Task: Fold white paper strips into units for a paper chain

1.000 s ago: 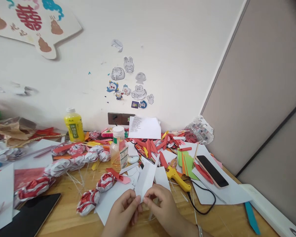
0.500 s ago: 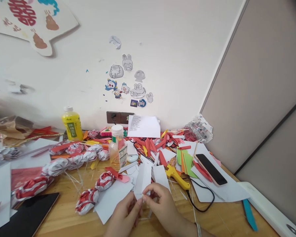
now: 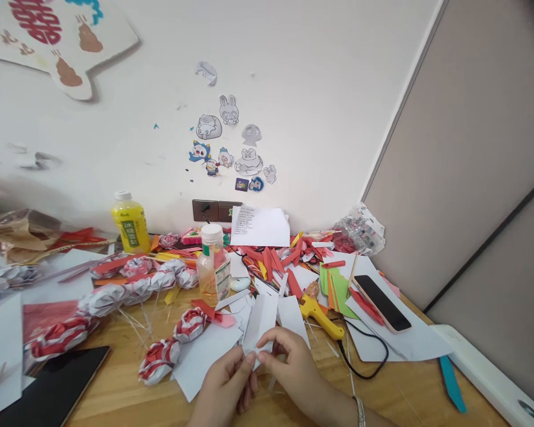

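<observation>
A folded strip of white paper (image 3: 261,317) stands up between my two hands, its near end pinched by both. My left hand (image 3: 229,379) grips the lower left of that end, thumb on top. On the other side, my right hand (image 3: 289,362) has thumb and index finger closed on the right part, and a bracelet circles that wrist. Beneath and beside lie white paper sheets (image 3: 207,359). Just left of my hands are red-and-white twisted paper balls (image 3: 159,359). To the right lies a yellow glue gun (image 3: 320,320) with a black cord.
A clear jar (image 3: 212,270) and a yellow drink bottle (image 3: 131,228) stand behind. Red paper scraps (image 3: 271,261) pile along the wall. A phone (image 3: 382,302) rests on paper at right, near a teal blade-shaped piece (image 3: 451,382). A black tablet (image 3: 48,385) lies at left.
Both hands keep their pinch on the white paper strip, with my left thumb shifted slightly up at its near end. The whole view has moved very slightly.
</observation>
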The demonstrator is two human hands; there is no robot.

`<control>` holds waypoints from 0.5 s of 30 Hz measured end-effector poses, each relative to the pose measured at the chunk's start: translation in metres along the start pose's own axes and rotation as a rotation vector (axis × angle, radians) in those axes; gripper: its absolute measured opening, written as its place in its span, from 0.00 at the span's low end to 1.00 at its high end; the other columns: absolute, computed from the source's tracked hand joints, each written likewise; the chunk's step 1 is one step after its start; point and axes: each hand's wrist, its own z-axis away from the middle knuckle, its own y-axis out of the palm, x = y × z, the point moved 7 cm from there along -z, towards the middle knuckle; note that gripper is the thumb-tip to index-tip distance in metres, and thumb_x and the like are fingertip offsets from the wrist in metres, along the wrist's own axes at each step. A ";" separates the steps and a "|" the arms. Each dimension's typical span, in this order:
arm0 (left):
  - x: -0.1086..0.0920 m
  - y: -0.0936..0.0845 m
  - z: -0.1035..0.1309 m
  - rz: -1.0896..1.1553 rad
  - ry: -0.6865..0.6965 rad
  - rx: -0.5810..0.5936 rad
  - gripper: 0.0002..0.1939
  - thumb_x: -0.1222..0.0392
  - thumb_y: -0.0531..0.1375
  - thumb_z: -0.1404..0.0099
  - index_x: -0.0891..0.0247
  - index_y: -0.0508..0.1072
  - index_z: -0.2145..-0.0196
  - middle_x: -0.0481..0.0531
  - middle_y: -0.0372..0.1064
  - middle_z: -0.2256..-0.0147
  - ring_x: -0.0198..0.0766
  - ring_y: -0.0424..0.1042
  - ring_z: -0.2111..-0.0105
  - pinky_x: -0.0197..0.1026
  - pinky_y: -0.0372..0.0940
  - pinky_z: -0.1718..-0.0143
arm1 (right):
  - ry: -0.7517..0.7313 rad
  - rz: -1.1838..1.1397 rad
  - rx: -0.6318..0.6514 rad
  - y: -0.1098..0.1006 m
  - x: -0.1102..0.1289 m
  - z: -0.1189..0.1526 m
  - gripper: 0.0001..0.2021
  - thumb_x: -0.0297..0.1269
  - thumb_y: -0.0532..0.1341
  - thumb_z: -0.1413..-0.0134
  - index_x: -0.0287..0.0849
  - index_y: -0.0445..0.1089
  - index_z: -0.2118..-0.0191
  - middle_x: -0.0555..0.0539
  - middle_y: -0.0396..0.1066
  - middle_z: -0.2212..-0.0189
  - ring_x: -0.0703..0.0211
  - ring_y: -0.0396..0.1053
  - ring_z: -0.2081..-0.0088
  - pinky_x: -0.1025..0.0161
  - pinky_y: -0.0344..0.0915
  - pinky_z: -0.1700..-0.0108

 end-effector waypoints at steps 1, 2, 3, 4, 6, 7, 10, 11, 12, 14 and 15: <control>0.001 0.000 0.000 -0.004 -0.003 -0.003 0.23 0.37 0.53 0.50 0.62 0.62 0.81 0.42 0.61 0.87 0.30 0.58 0.89 0.33 0.50 0.86 | 0.006 -0.003 0.002 0.000 -0.001 0.000 0.07 0.26 0.58 0.57 0.41 0.69 0.69 0.52 0.67 0.75 0.64 0.62 0.73 0.69 0.59 0.70; 0.002 0.000 0.000 -0.010 -0.003 -0.004 0.23 0.37 0.52 0.50 0.62 0.62 0.82 0.41 0.60 0.88 0.30 0.57 0.89 0.33 0.50 0.86 | 0.011 -0.004 0.003 0.000 -0.001 0.000 0.07 0.26 0.58 0.57 0.41 0.69 0.69 0.52 0.66 0.75 0.64 0.61 0.73 0.69 0.59 0.71; 0.002 0.001 0.001 -0.016 0.000 -0.001 0.23 0.36 0.52 0.50 0.62 0.61 0.82 0.41 0.59 0.88 0.30 0.57 0.89 0.33 0.50 0.86 | 0.014 -0.001 0.003 0.000 -0.001 0.000 0.07 0.26 0.58 0.57 0.41 0.69 0.69 0.53 0.65 0.76 0.64 0.61 0.74 0.69 0.58 0.71; 0.002 0.002 0.001 -0.020 0.007 0.004 0.23 0.37 0.52 0.49 0.61 0.61 0.82 0.41 0.59 0.88 0.30 0.57 0.89 0.33 0.50 0.86 | 0.017 0.005 0.001 0.000 -0.002 0.000 0.07 0.26 0.58 0.57 0.41 0.69 0.69 0.53 0.65 0.76 0.64 0.61 0.74 0.69 0.58 0.72; 0.001 0.004 0.003 -0.039 0.034 0.018 0.22 0.38 0.51 0.48 0.61 0.61 0.82 0.40 0.58 0.87 0.30 0.57 0.89 0.33 0.50 0.86 | 0.021 0.018 -0.003 0.000 -0.002 0.000 0.07 0.26 0.58 0.58 0.41 0.69 0.69 0.54 0.63 0.77 0.64 0.60 0.75 0.69 0.57 0.72; 0.000 0.005 0.004 -0.050 0.050 0.021 0.22 0.39 0.52 0.47 0.61 0.61 0.81 0.40 0.58 0.87 0.30 0.57 0.88 0.33 0.51 0.85 | 0.023 0.024 -0.004 0.000 -0.002 0.000 0.07 0.26 0.58 0.58 0.41 0.69 0.69 0.54 0.63 0.78 0.64 0.60 0.75 0.69 0.57 0.72; -0.002 0.005 0.005 -0.098 0.080 0.009 0.20 0.41 0.52 0.46 0.61 0.60 0.81 0.41 0.60 0.86 0.30 0.57 0.87 0.34 0.52 0.84 | 0.030 0.034 -0.001 0.000 -0.002 0.000 0.08 0.25 0.58 0.58 0.41 0.68 0.69 0.54 0.62 0.78 0.65 0.59 0.75 0.69 0.57 0.72; -0.002 0.005 0.005 -0.109 0.081 0.006 0.20 0.41 0.52 0.45 0.61 0.60 0.81 0.41 0.60 0.86 0.30 0.58 0.87 0.34 0.52 0.84 | 0.030 0.037 0.002 0.000 -0.002 0.000 0.08 0.25 0.58 0.58 0.41 0.68 0.69 0.54 0.61 0.78 0.65 0.59 0.75 0.69 0.57 0.72; -0.002 0.005 0.004 -0.114 0.077 0.005 0.20 0.41 0.51 0.45 0.60 0.60 0.81 0.41 0.60 0.86 0.30 0.58 0.88 0.34 0.52 0.85 | 0.027 0.040 0.004 0.000 -0.002 0.000 0.08 0.25 0.57 0.57 0.41 0.68 0.69 0.54 0.61 0.78 0.64 0.59 0.75 0.69 0.57 0.72; -0.002 0.005 0.004 -0.113 0.059 0.004 0.20 0.41 0.51 0.45 0.60 0.60 0.80 0.41 0.59 0.86 0.30 0.57 0.88 0.34 0.51 0.85 | 0.010 0.041 0.006 0.001 -0.001 0.000 0.07 0.25 0.57 0.56 0.41 0.68 0.69 0.54 0.62 0.78 0.64 0.59 0.74 0.69 0.57 0.71; -0.002 0.005 0.004 -0.108 0.049 0.003 0.20 0.40 0.51 0.46 0.60 0.60 0.80 0.40 0.59 0.86 0.30 0.56 0.89 0.34 0.51 0.86 | 0.001 0.036 0.009 0.001 -0.001 0.000 0.07 0.25 0.57 0.56 0.42 0.68 0.69 0.54 0.62 0.78 0.64 0.59 0.74 0.69 0.57 0.71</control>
